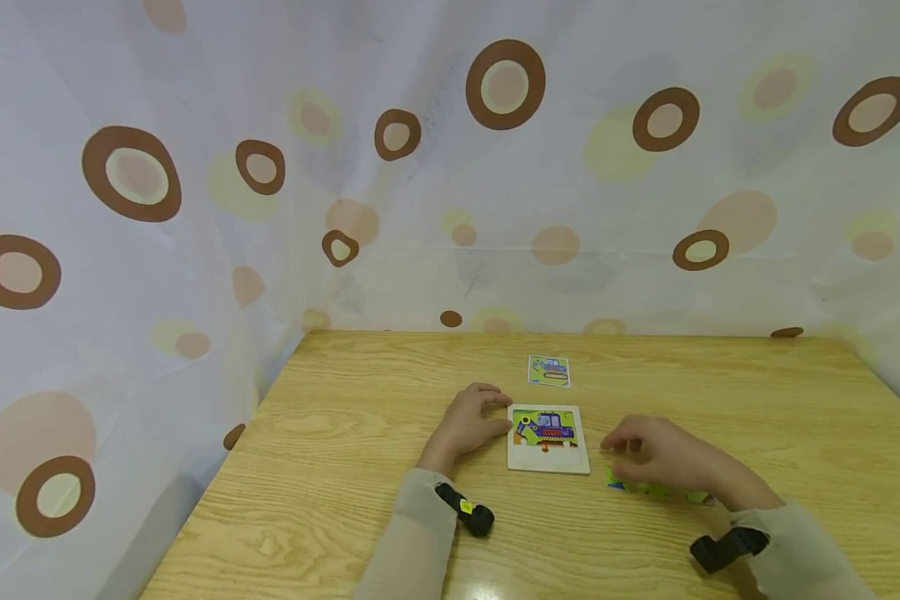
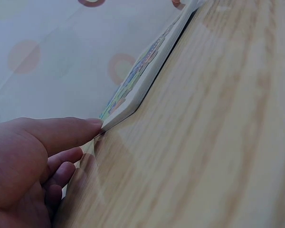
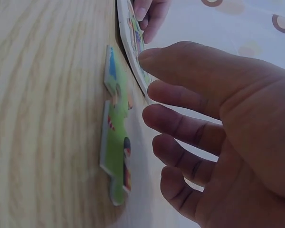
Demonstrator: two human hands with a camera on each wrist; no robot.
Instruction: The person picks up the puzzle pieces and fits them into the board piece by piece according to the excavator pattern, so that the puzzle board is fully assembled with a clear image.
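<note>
A jigsaw tray (image 1: 547,460) with a white border lies mid-table, its upper part filled with a purple digger picture and its lower strip bare white. My left hand (image 1: 467,423) rests at the tray's left side, fingers extended. In the left wrist view the thumb (image 2: 69,133) touches the tray's corner. My right hand (image 1: 667,454) hovers to the right of the tray, over loose green puzzle pieces (image 3: 115,147), and partly covers them in the head view. Its fingers are loosely bent with nothing between them in the right wrist view.
Behind the tray lies a small picture card (image 1: 549,372) showing a similar digger. The wooden table (image 1: 330,433) meets a patterned curtain (image 1: 420,283) at its back and left. Each wrist wears a black camera (image 1: 471,510).
</note>
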